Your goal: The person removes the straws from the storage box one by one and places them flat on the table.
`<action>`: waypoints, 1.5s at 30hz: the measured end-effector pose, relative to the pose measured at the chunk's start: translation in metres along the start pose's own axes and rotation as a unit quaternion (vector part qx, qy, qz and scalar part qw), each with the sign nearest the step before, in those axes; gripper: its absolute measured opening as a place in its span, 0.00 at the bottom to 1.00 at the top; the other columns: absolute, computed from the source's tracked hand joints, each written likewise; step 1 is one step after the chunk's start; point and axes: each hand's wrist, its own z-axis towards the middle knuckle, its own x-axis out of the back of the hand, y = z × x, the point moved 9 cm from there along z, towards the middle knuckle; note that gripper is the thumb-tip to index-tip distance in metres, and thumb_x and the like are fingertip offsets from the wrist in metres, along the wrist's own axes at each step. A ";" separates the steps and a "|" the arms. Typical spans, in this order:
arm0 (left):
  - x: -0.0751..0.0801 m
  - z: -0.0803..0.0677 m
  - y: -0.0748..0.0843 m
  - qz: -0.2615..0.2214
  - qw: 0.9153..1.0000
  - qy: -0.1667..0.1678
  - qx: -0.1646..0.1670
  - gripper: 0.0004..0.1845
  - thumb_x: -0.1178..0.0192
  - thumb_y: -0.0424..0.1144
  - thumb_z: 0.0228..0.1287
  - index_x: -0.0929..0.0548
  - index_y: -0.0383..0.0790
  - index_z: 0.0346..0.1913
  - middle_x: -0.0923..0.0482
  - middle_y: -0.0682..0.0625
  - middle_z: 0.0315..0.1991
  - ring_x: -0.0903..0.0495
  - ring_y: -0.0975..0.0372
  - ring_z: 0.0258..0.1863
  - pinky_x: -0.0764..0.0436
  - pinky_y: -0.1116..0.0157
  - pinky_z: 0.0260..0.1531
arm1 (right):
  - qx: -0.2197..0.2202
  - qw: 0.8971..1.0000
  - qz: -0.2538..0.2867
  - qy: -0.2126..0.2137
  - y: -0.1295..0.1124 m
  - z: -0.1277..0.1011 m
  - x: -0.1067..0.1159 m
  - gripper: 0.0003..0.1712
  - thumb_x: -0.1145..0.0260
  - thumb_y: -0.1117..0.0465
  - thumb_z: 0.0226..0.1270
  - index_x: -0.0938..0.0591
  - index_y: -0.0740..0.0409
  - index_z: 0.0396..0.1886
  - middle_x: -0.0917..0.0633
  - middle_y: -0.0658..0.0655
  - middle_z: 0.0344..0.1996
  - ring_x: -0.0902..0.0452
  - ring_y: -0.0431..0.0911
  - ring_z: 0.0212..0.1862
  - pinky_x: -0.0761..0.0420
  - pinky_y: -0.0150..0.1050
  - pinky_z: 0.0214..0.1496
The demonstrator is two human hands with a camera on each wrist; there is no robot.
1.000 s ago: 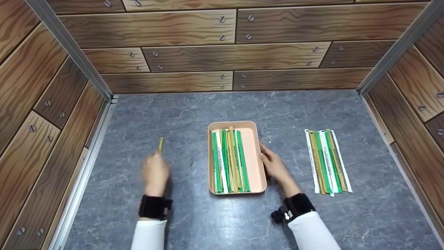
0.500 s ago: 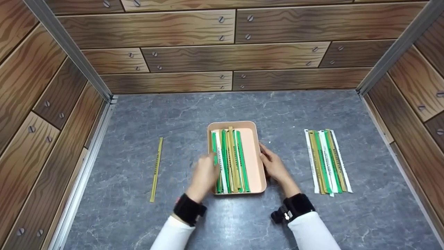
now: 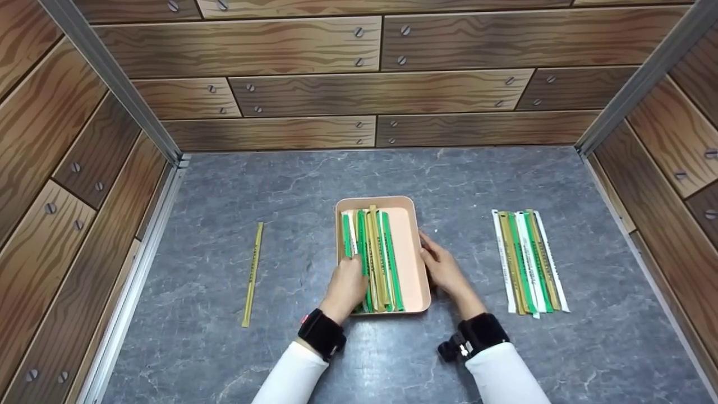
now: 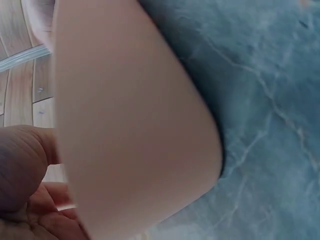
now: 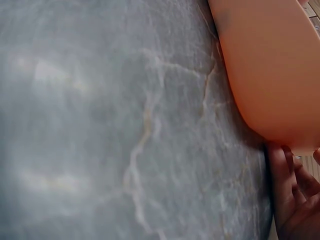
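A pink rectangular tray (image 3: 412, 258) stands mid-table, holding several long, slim wrapped straws (image 3: 373, 247) in green, white and gold with dark lettering. My left hand (image 3: 346, 283) reaches into the tray's left side, fingers bent down over the green and white straws. Its fingertips are hidden, so I cannot tell whether they pinch a straw. In the left wrist view the tray wall (image 4: 135, 125) blocks them; the thumb (image 4: 22, 155) shows beside it. My right hand (image 3: 446, 269) holds the tray's right side, fingers (image 5: 282, 180) against its lower edge in the right wrist view.
One gold wrapped straw (image 3: 253, 275) lies alone on the grey marbled table (image 3: 303, 179) left of the tray. To the right lies a row of several white, gold and green wrapped straws (image 3: 530, 261). Wood-patterned walls (image 3: 314, 95) enclose the table's back and sides.
My left hand let go of the gold straw on the left of the table and moved right, into the tray over the straws. The right hand and tray stayed in place.
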 end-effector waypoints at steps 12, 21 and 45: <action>-0.002 0.002 -0.004 0.008 1.000 0.003 -0.003 0.14 0.44 0.16 0.47 0.21 0.26 0.40 0.23 0.35 0.31 0.18 0.45 0.30 0.17 0.55 0.28 | 0.002 1.000 0.012 -0.005 -0.003 0.000 -0.002 0.28 0.47 0.64 0.77 0.35 0.57 0.74 0.23 0.70 0.59 0.25 0.59 0.57 0.28 0.52 0.60; -0.003 0.003 -0.010 -0.014 0.999 -0.005 0.030 0.30 0.44 0.16 0.45 0.25 0.25 0.59 0.21 0.31 0.43 0.18 0.44 0.34 0.17 0.56 0.29 | 0.000 1.000 0.003 0.003 -0.001 -0.001 -0.001 0.28 0.46 0.63 0.77 0.34 0.57 0.74 0.24 0.70 0.61 0.27 0.59 0.60 0.30 0.52 0.62; -0.004 0.000 -0.003 0.040 0.998 -0.023 0.031 0.27 0.39 0.20 0.50 0.24 0.30 0.58 0.19 0.35 0.36 0.18 0.47 0.28 0.19 0.55 0.22 | -0.011 1.000 0.002 0.003 0.001 -0.001 -0.001 0.28 0.46 0.63 0.77 0.35 0.57 0.74 0.28 0.67 0.65 0.32 0.59 0.65 0.32 0.52 0.65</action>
